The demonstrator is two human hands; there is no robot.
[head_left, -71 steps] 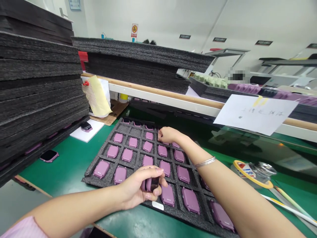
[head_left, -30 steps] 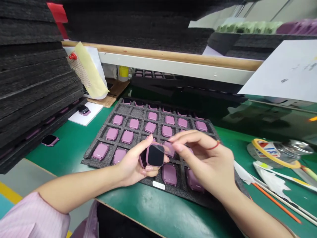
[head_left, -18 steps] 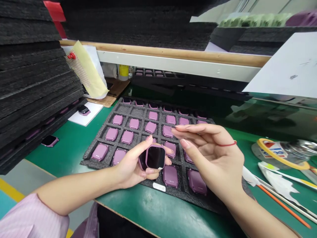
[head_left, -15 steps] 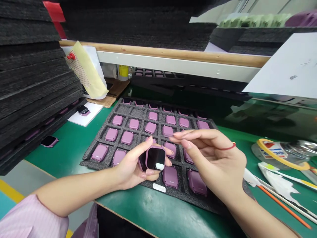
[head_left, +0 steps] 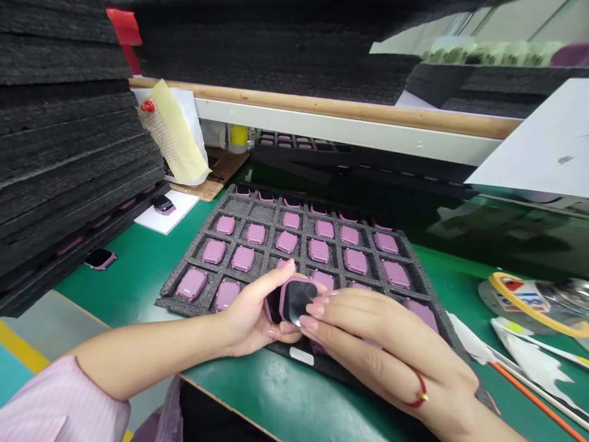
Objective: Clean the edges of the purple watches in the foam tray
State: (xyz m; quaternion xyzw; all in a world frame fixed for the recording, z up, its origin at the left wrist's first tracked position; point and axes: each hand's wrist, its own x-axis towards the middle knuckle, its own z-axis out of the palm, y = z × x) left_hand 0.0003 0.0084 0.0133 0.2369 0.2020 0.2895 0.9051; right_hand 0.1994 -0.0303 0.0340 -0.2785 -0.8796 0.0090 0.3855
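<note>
My left hand (head_left: 253, 316) is closed round two pink-purple smartwatch bodies without straps, held above the tray's front edge. The front smartwatch (head_left: 299, 299) has its dark screen facing up toward me, with a pale glare on it. Behind it, the second smartwatch (head_left: 273, 305) shows only in part. My right hand (head_left: 391, 350) has its fingers drawn together, their tips on the lower right of the front watch's screen. Whatever may be between those fingertips is hidden. Beneath both hands lies a black foam tray (head_left: 168, 302) with several purple watch bodies, mostly back up.
Stacked black foam trays (head_left: 69, 123) rise at the left, near a loose watch (head_left: 100, 258) and another on white card (head_left: 177, 212). At the right are a clear bottle (head_left: 534, 301) with a yellow ring and several swabs or sticks (head_left: 529, 393). A shelf edge (head_left: 345, 123) crosses behind.
My right hand has come down and left from a raised pinch, its fingertips now on the front watch's screen. My left hand still holds both watches. The view has shifted slightly.
</note>
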